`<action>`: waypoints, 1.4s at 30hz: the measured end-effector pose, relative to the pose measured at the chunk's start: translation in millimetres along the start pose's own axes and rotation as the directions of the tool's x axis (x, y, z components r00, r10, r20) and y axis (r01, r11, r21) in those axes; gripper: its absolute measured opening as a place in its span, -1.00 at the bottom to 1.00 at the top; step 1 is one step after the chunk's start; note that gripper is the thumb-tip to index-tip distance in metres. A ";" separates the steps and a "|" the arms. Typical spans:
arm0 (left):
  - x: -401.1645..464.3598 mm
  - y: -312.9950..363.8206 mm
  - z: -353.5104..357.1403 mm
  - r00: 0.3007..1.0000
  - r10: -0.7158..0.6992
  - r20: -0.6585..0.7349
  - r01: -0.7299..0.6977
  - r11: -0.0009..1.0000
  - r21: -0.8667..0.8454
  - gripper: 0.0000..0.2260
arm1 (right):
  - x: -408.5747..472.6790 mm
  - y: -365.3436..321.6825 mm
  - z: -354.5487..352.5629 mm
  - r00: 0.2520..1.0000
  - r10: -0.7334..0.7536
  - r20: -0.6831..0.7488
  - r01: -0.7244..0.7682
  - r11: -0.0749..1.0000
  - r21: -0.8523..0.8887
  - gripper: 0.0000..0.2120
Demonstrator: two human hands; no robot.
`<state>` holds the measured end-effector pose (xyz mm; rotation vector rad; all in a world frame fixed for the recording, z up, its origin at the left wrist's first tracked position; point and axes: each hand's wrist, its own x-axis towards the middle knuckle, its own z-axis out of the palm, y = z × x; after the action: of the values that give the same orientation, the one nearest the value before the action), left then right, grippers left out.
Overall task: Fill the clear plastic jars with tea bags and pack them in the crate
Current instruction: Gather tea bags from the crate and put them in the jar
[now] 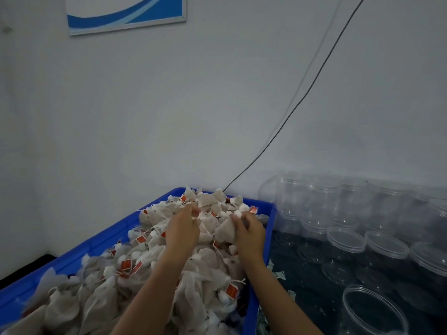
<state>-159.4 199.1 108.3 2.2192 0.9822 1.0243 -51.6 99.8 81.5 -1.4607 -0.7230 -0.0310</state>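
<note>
Both hands are sunk in the heap of pale mesh tea bags with red paper tags (150,269) that fills the blue plastic crate (79,250): the left hand (182,229) pinches bags near the heap's top, and at its 3 o'clock the right hand (248,232) grips a bag. The clear plastic jars (346,238) stand open and crowded on the dark worktop (312,293), at 3 o'clock from the crate.

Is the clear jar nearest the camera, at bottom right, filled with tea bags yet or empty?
Empty. The nearest jar has an open mouth, and only the dark surface shows through its clear wall; no tea bags are inside.
</note>
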 end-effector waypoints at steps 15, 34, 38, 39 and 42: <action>-14.3 -15.4 11.8 0.993 -0.027 0.113 0.013 0.992 0.122 -0.93 | 2.6 0.0 -1.5 0.992 0.113 0.051 -0.117 0.988 0.098 -0.83; -12.2 1.6 10.0 0.974 0.169 0.148 -0.108 0.930 -0.351 -0.88 | -2.7 -12.4 -8.6 0.911 0.170 0.375 -0.291 0.910 0.294 -0.86; -10.2 -6.2 17.3 0.958 0.188 0.218 -0.153 0.974 -0.168 -0.77 | 2.3 -3.6 -0.1 0.975 0.201 0.091 -0.207 0.977 0.057 -0.91; -7.9 -8.7 20.1 0.980 0.107 0.170 -0.087 0.988 -0.125 -0.77 | 3.6 -1.9 -0.1 0.983 0.180 0.036 -0.182 0.981 0.060 -0.87; 4.9 -11.9 25.5 0.994 -0.090 0.061 0.090 0.996 0.002 -0.76 | 4.9 -1.4 -1.1 0.982 0.183 -0.053 -0.180 0.982 0.053 -0.84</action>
<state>-141.6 206.7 87.3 2.1714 1.0441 0.9112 -47.9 100.6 85.0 -1.4689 -0.5386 0.0837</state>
